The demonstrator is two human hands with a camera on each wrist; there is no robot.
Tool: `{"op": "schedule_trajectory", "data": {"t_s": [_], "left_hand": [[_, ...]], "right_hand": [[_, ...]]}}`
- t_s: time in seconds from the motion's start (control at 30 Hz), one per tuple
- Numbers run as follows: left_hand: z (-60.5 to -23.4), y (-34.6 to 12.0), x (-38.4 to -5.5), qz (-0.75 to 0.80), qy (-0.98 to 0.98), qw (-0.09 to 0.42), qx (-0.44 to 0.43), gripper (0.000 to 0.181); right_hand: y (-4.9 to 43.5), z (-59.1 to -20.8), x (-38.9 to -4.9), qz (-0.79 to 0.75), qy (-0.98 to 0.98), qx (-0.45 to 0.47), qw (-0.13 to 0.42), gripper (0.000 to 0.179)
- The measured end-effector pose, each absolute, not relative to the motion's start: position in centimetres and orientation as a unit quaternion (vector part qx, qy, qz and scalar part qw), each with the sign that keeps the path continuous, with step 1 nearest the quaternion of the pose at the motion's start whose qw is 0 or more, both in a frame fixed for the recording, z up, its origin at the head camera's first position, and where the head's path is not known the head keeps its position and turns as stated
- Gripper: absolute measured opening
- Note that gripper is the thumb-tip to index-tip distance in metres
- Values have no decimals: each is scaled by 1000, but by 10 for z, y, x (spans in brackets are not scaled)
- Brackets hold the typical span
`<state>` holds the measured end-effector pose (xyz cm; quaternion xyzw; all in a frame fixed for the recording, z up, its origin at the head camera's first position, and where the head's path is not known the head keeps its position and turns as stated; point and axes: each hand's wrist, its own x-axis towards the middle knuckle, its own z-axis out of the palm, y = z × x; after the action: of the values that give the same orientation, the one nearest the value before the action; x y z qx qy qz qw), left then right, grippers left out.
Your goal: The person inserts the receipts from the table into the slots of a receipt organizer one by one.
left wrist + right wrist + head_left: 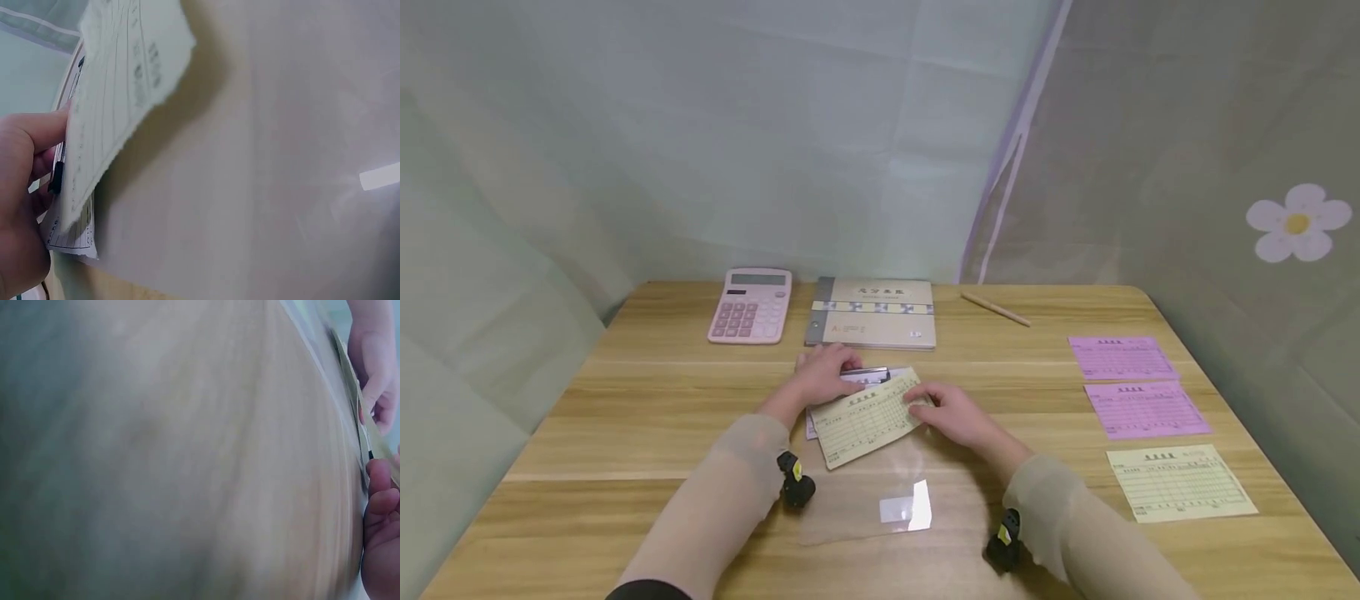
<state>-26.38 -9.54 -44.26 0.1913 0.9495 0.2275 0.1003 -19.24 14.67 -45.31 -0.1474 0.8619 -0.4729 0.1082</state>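
Note:
A clear clipboard point(850, 508) lies on the table with its metal clip point(874, 377) at the far end. My left hand point(822, 375) grips that clip from its left side; in the left wrist view, fingers curl around by the clip's black end point(57, 178). At the right edge of a yellow printed slip point(868, 422), my right hand point(951, 411) pinches the paper between thumb and fingers. The slip is tilted, its lower left corner raised over the board in the left wrist view. Beneath it, a paler slip point(810, 427) pokes out at the left, mostly hidden.
Behind the hands are a pink calculator point(748, 306), a ledger book point(876, 312) and a thin wooden stick-like pen point(996, 309). Along the right side lie two purple slips point(1123, 358) and another yellow slip point(1180, 483). Curtains point(820, 150) hang behind the table.

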Motion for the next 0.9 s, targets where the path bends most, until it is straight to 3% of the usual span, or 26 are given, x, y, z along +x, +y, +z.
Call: {"op": "schedule_trajectory", "data": {"t_s": [0.37,0.9], "left_hand": [[-442,-94,-263,212,951,77,213,31],[-436,-95,-265,206,946,79,236,31]], "right_hand": [[145,-455,-193,-470,861,-149,126,20],[142,-453,-191,-405,891,-185,90,26]]}}
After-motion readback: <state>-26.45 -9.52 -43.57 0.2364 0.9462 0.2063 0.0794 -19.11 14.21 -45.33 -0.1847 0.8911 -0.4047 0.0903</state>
